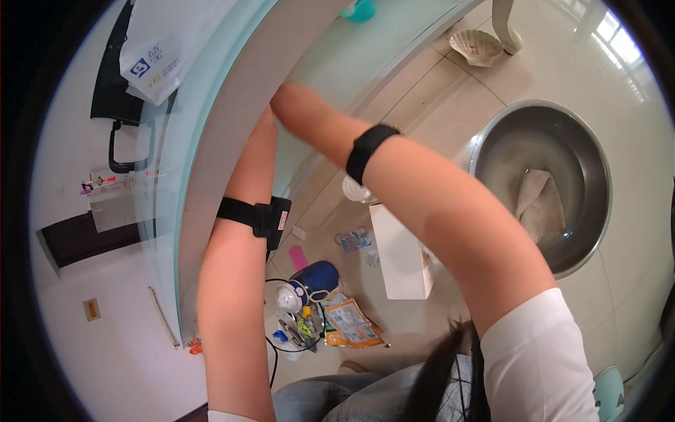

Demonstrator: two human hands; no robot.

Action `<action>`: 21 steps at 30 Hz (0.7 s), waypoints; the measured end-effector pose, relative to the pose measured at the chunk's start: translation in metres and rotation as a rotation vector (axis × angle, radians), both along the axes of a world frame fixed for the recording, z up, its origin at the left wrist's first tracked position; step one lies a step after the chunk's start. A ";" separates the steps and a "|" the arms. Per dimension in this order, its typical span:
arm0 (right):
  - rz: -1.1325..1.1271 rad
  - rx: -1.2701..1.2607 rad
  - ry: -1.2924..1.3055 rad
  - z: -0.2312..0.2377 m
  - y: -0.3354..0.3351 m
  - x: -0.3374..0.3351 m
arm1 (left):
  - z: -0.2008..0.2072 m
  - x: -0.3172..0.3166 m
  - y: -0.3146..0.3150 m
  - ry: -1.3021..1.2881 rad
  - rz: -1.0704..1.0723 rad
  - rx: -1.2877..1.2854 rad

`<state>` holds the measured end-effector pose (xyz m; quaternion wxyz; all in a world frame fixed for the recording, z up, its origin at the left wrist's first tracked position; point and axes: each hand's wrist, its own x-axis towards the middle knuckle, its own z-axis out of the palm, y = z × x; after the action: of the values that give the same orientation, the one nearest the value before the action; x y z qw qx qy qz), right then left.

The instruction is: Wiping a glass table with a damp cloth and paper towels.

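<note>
Both my arms reach up to the grey edge beam of a glass table. My right hand bends in over the lower frosted glass shelf, its fingers out of sight behind the beam. Alongside it, my left hand also passes behind the beam, so its fingers are hidden. Whether either hand holds anything does not show. A black strap circles my right forearm. Another strap with a small black box is on the left one.
To the right, a metal basin holds water and a beige cloth. A white box, blue bottle, orange packet and black cable lie on the floor. A shell-shaped dish sits by the table leg. A white bag rests on the tabletop.
</note>
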<state>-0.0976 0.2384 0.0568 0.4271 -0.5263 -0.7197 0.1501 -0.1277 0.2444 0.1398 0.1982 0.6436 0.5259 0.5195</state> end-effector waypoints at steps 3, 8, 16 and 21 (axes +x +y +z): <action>0.087 0.079 -0.097 0.007 -0.003 -0.001 | 0.004 0.000 -0.005 -0.076 -0.048 0.038; -0.184 0.378 -0.110 -0.016 0.028 0.043 | 0.009 0.011 -0.028 0.074 0.039 0.062; -0.250 -0.107 -0.028 0.005 0.066 0.024 | 0.002 -0.042 -0.015 0.052 -0.009 0.010; -0.141 0.025 -0.093 -0.008 0.088 -0.025 | 0.009 -0.049 -0.025 0.091 0.122 -0.035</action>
<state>-0.1222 0.3265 0.0489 0.4094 -0.5768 -0.7016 0.0859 -0.1772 0.2198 0.1490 0.1534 0.6298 0.5814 0.4917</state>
